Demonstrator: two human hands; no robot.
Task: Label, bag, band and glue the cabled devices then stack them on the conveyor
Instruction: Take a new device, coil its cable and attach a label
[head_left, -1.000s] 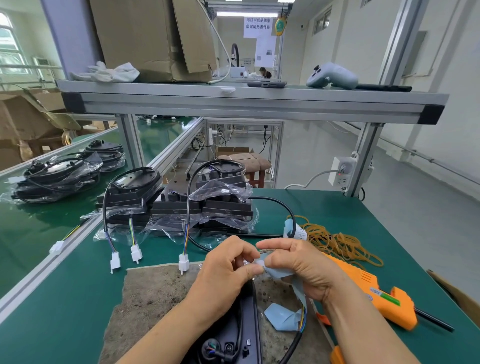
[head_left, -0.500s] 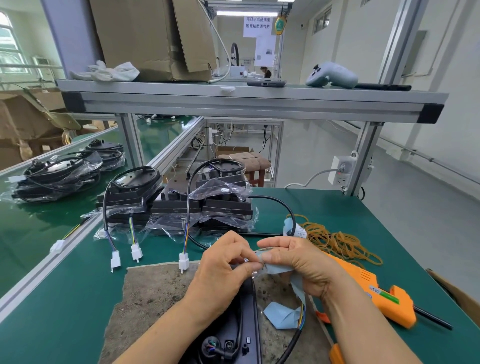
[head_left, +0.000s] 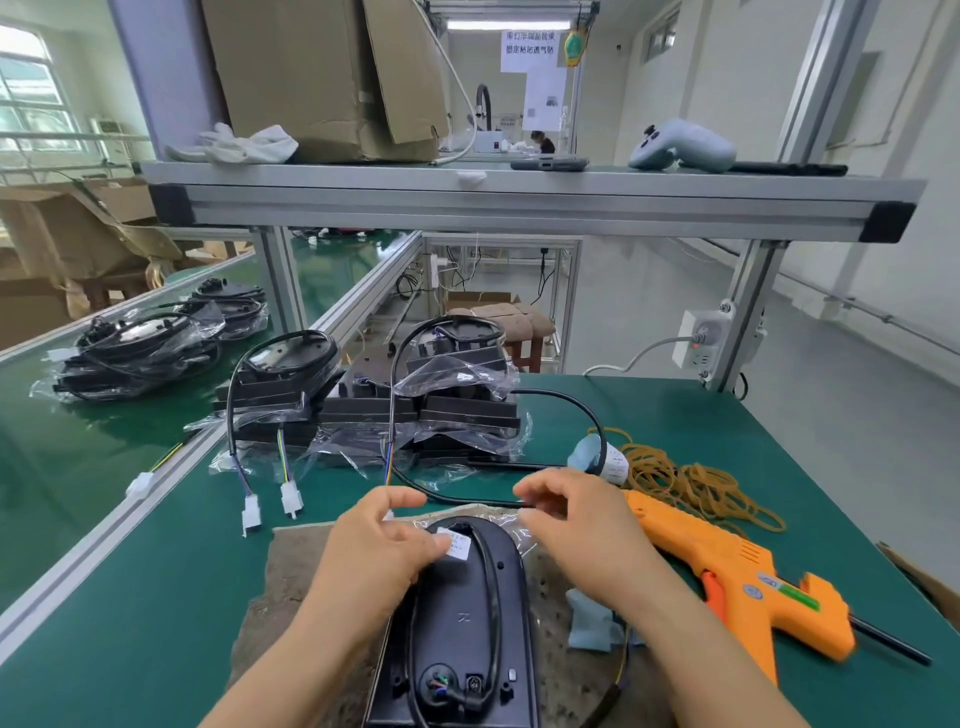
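Note:
A black oval device (head_left: 467, 629) lies back-up on a brown mat (head_left: 306, 597) in front of me, its black cable (head_left: 488, 571) looped over it. A white label (head_left: 456, 545) sits on its top end. My left hand (head_left: 374, 556) has its thumb on that label, its fingers loosely bent. My right hand (head_left: 576, 530) hovers just right of the device's top, blurred, with fingers loosely curled above a black cable (head_left: 467, 500) and clear film. A blue backing strip (head_left: 592, 621) lies on the mat beside my right wrist.
An orange glue gun (head_left: 727, 566) lies to the right, with a heap of rubber bands (head_left: 691, 483) and a label roll (head_left: 610, 462) behind it. Bagged devices (head_left: 457, 410) are stacked ahead. The green conveyor (head_left: 78, 467) on the left carries more bagged devices (head_left: 135, 353).
Both hands were together, peeling a label off the blue strip. Now they have parted, the label is on the device, and the strip lies on the mat.

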